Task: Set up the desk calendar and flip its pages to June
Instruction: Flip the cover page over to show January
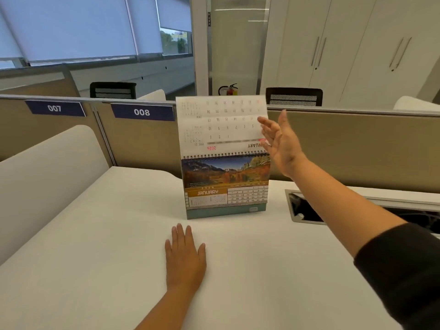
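The desk calendar (226,186) stands upright on the white desk (95,234), its spiral binding on top. The facing page shows a mountain photo and the word JANUARY. One white page (221,122) sticks straight up above the binding, mid-flip, its print upside down. My right hand (281,141) is raised at that page's right edge, fingers spread, fingertips touching or just off the paper. My left hand (185,260) lies flat on the desk, palm down, just in front of the calendar's base and apart from it.
Tan partition panels with labels 007 (55,108) and 008 (142,112) stand behind the desk. A cable cutout (307,210) opens in the desk to the calendar's right. A white rounded divider (47,167) borders the left side. Black chairs (294,96) stand beyond.
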The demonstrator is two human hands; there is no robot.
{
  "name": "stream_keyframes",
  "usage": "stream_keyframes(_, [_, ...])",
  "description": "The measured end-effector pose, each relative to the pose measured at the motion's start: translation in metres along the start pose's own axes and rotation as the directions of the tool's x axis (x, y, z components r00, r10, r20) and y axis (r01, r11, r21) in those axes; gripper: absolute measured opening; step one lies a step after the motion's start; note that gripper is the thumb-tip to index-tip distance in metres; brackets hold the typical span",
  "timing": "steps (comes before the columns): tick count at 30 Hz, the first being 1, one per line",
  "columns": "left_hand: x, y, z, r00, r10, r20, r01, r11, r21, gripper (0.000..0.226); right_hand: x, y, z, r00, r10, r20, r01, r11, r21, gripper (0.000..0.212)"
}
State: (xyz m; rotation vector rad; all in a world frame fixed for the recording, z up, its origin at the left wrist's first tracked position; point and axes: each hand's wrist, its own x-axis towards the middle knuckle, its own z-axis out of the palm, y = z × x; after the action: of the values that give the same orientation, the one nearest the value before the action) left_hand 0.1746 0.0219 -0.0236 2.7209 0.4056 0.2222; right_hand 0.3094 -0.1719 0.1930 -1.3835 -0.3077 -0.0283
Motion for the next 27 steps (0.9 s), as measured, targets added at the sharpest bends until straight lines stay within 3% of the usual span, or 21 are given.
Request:
stream_keyframes(2, [-0.013, -0.006, 0.002, 0.998, 0.038, 0.046, -0.039, 0.999, 0.033, 0.063, -0.001, 0.008, -0.005, 0.988, -0.022, -0.152, 0.014, 0.999, -0.053, 0.032])
stream_keyframes(4, [-0.028, -0.012, 0.003, 0.994, 0.073, 0.08, -0.078, 0.995, 0.063, 0.065, -0.007, 0.023, -0.016, 0.922, -0.052, -0.383, -0.01, 0.987, -0.158, 0.019])
stream_keyframes(7, [-0.046, -0.016, 0.002, 0.988, 0.11, 0.11, -0.121, 0.987, 0.102, 0.067, -0.026, 0.063, -0.037, 0.825, 0.03, -0.564, -0.193, 0.954, -0.231, 0.024])
stream_keyframes(10, [-0.052, -0.016, -0.001, 0.985, 0.126, 0.118, -0.14, 0.982, 0.123, 0.067, -0.045, 0.102, -0.045, 0.803, 0.265, -0.534, -0.459, 0.847, -0.269, 0.035])
stream_keyframes(12, [-0.051, -0.014, -0.004, 0.985, 0.129, 0.117, -0.142, 0.983, 0.115, 0.067, -0.053, 0.118, -0.043, 0.808, 0.36, -0.467, -0.534, 0.782, -0.322, 0.044])
stream_keyframes(16, [-0.049, -0.014, -0.004, 0.982, 0.132, 0.132, -0.147, 0.983, 0.11, 0.067, -0.059, 0.128, -0.037, 0.834, 0.346, -0.429, -0.521, 0.751, -0.407, 0.047])
stream_keyframes(23, [-0.048, -0.017, 0.0, 0.983, 0.132, 0.131, -0.148, 0.982, 0.117, 0.068, -0.06, 0.14, -0.036, 0.825, 0.297, -0.481, -0.499, 0.781, -0.375, 0.038])
stream_keyframes(27, [-0.048, -0.019, 0.001, 0.983, 0.138, 0.122, -0.152, 0.982, 0.115, 0.068, -0.062, 0.146, -0.036, 0.842, 0.292, -0.455, -0.489, 0.77, -0.411, 0.044])
